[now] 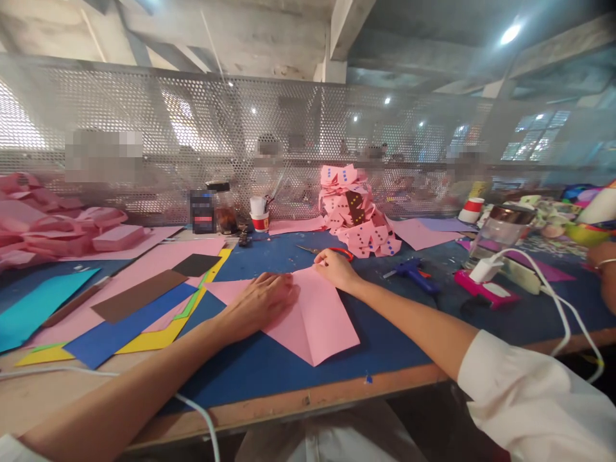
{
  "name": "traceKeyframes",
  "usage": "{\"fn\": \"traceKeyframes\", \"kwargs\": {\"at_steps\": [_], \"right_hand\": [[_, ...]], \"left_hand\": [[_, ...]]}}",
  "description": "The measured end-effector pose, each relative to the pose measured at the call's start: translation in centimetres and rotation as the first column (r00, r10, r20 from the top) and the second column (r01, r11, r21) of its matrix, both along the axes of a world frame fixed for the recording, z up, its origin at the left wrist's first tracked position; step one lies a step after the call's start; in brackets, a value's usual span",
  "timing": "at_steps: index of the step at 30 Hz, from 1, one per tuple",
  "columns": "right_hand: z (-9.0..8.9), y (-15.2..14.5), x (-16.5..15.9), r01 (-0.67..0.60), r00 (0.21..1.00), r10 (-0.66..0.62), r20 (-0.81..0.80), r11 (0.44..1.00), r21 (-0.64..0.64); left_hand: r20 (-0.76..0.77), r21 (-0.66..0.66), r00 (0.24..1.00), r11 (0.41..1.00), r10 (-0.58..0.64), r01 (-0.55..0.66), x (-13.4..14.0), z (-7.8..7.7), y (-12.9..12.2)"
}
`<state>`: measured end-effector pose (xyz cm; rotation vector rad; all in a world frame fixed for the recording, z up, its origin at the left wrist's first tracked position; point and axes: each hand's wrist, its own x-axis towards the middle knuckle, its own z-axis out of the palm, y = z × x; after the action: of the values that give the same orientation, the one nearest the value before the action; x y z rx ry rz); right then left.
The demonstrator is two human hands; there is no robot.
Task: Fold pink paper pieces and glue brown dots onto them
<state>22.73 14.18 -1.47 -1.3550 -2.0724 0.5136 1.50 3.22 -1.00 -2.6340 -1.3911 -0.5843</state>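
Note:
A pink sheet of paper with a crease down its middle lies on the blue table mat in front of me. My left hand rests flat on the sheet's left part, fingers stretched out over it. At the sheet's upper edge, my right hand pinches the paper between thumb and fingers. Just behind that hand lie scissors with orange-red handles, partly hidden by it. A blue glue gun sits to the right of the sheet.
Coloured sheets, among them a blue strip and a brown strip, overlap at left. A pink paper stack with dots stands at the back. A glass jar, a pink power strip and a white cable are at right.

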Motion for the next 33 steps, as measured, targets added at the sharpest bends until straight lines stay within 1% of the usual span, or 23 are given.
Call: {"fn": "traceKeyframes", "kwargs": {"at_steps": [5, 12, 18, 21, 27, 33], "right_hand": [[-0.24, -0.04, 0.01, -0.003, 1.0, 0.002, 0.008, 1.0, 0.03], [-0.57, -0.12, -0.06, -0.018, 0.999, 0.016, 0.048, 0.999, 0.049], [-0.68, 0.07, -0.05, -0.047, 0.996, 0.042, 0.079, 0.997, 0.053], [-0.72, 0.14, -0.04, -0.051, 0.995, 0.047, 0.085, 0.998, 0.049], [-0.22, -0.22, 0.24, -0.044, 0.997, 0.041, 0.069, 0.998, 0.048], [0.04, -0.59, 0.67, -0.071, 0.997, 0.069, 0.043, 0.996, 0.046]], "left_hand": [[-0.017, -0.023, 0.999, 0.999, 0.035, -0.035, 0.05, -0.12, 0.18], [-0.053, -0.071, 0.997, 0.996, 0.049, -0.053, 0.04, -0.06, 0.47], [-0.065, -0.047, 0.998, 0.999, 0.012, -0.015, 0.16, 0.15, 0.43], [-0.048, -0.036, 0.999, 0.999, 0.016, -0.017, 0.17, 0.04, 0.52], [-0.037, -0.085, 0.999, 0.996, 0.032, -0.035, -0.22, -0.03, 0.36], [0.018, -0.073, 1.0, 0.997, -0.024, 0.025, -0.54, 0.54, -0.42]]}}
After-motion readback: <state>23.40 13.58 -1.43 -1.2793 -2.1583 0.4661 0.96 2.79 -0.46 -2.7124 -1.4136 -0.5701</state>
